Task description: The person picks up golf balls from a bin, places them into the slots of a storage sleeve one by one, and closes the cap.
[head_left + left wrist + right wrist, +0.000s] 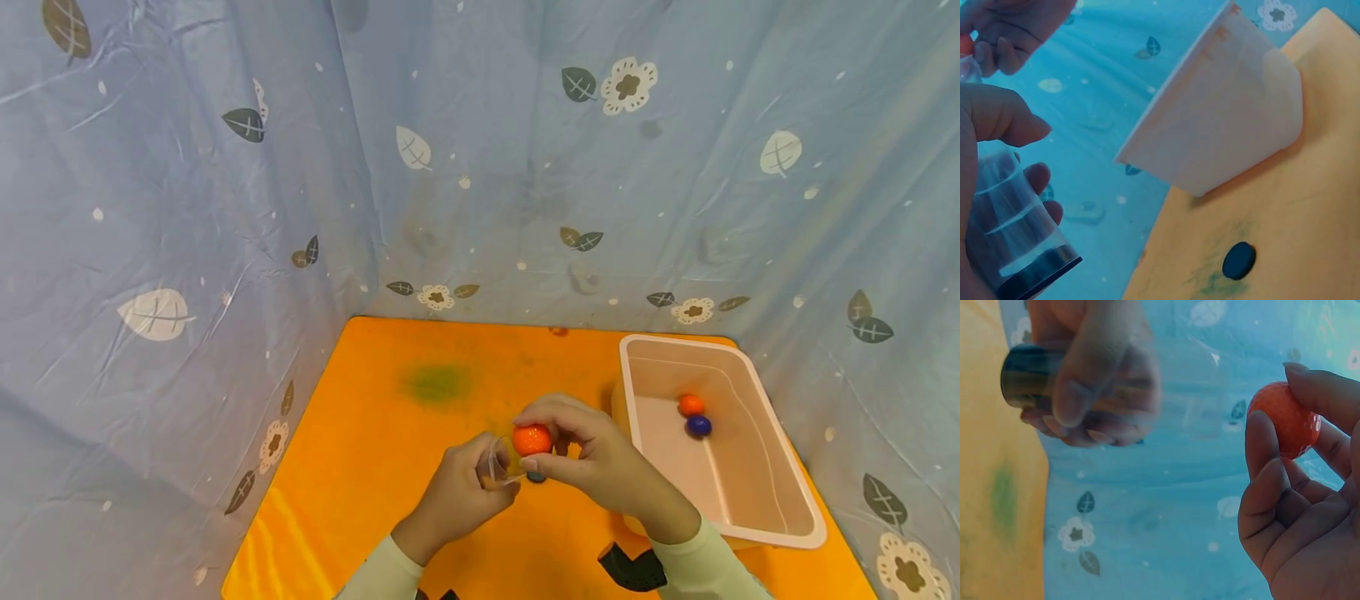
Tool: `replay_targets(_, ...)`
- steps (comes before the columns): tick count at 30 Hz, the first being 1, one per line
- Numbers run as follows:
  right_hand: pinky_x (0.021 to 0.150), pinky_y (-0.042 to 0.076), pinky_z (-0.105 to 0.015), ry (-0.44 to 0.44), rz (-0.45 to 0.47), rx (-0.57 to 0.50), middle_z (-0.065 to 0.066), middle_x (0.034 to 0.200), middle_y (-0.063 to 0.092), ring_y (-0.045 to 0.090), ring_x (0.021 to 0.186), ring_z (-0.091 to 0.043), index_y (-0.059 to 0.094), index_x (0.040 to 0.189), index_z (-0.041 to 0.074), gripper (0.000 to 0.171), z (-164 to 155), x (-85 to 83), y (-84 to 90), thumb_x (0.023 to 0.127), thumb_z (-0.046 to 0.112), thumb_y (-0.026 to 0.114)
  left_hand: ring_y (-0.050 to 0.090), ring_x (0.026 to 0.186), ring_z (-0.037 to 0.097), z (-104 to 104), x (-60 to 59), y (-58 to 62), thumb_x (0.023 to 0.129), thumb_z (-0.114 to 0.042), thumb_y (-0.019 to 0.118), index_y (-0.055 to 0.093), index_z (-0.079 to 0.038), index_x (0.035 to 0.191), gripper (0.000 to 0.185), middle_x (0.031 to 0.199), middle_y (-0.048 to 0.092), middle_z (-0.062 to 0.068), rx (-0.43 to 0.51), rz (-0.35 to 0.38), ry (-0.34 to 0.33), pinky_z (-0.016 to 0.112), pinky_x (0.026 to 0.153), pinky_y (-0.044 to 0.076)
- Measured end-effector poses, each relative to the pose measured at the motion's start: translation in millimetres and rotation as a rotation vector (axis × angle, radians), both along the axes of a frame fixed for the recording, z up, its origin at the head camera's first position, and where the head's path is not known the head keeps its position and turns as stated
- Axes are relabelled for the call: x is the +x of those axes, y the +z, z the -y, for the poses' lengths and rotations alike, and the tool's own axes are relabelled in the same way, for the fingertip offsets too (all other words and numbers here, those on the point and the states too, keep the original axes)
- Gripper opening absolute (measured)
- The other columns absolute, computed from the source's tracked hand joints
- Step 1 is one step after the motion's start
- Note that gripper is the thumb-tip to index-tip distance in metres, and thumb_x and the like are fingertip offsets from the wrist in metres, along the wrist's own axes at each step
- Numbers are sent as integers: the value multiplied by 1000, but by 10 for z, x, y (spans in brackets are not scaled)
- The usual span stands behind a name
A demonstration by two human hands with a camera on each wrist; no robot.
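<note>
My left hand grips a clear plastic tube with a black base, its rim facing right in the head view. Just off that rim, the thumb and fingers of my right hand pinch an orange golf ball. In the right wrist view a gap shows between ball and tube. A dark round disc lies on the orange table, partly hidden below the hands in the head view.
A pale plastic tub stands on the table to the right, beside my right forearm. Inside it are an orange ball and a dark blue ball. Leaf-patterned curtain hangs behind the table and along both sides.
</note>
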State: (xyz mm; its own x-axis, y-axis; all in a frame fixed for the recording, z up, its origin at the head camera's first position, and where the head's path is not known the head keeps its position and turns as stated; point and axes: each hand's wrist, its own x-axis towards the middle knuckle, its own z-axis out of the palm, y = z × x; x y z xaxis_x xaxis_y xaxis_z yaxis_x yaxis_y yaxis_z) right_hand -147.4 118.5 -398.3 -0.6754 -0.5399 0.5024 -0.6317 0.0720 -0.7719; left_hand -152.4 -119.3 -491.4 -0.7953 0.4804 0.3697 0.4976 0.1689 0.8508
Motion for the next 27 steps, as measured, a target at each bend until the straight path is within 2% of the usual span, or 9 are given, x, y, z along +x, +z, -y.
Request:
replay_targets(4, 65, 55, -30, -5, -12, 14, -5, 124, 68, 60, 82, -17, 71, 132, 13, 46, 54, 20, -54, 93, -9, 82, 53, 66, 8, 7, -2, -12, 89, 6, 81, 61, -19, 103, 35, 84, 61, -9, 14, -11, -8, 29, 58, 53)
replay_targets(7, 67, 54, -29, -16, -21, 40, -3, 123, 69, 60, 83, -16, 71, 130, 13, 40, 91, 36, -93, 96, -5, 81, 55, 65, 8, 8, -6, -30, 90, 7, 79, 64, -18, 107, 35, 85, 64, -9, 41, -12, -28, 31, 60, 55)
replay_targets(11, 71, 55, -30, -14, -25, 65, -1, 124, 69, 60, 88, -17, 71, 131, 13, 37, 130, 41, -131, 98, -2, 80, 61, 72, 7, 11, -10, -41, 92, 6, 78, 67, -18, 115, 35, 94, 70, -8, 64, -16, -40, 35, 67, 60)
replay_targets(13, 72, 56, -31, -16, -9, 72, -1, 125, 69, 60, 87, -16, 71, 132, 13, 38, 135, 42, -137, 98, -1, 80, 58, 69, 6, 9, -14, -42, 92, 6, 79, 67, -17, 114, 34, 91, 70, -9, 54, -19, -34, 32, 63, 58)
replay_targets(18, 71, 56, -31, -25, 24, 73, -9, 127, 70, 59, 79, -15, 71, 136, 9, 41, 119, 49, -138, 98, -4, 80, 50, 60, 3, -12, -21, -35, 90, 6, 80, 63, -17, 106, 33, 80, 61, -9, 9, -18, -15, 24, 53, 49)
replay_targets(23, 69, 56, -31, -8, 23, 62, -12, 123, 69, 60, 77, -14, 70, 137, 9, 42, 110, 30, -154, 98, -4, 79, 50, 62, 4, -15, -16, -40, 89, 5, 80, 62, -19, 106, 34, 82, 61, -9, -15, -22, -2, 26, 55, 50)
replay_targets(27, 68, 57, -32, -6, 6, 46, -8, 116, 68, 62, 76, -15, 68, 139, 10, 43, 91, -30, -154, 99, -5, 77, 55, 65, 6, -2, -12, -40, 88, 5, 81, 62, -18, 106, 34, 83, 62, -8, -11, -14, 12, 29, 58, 55)
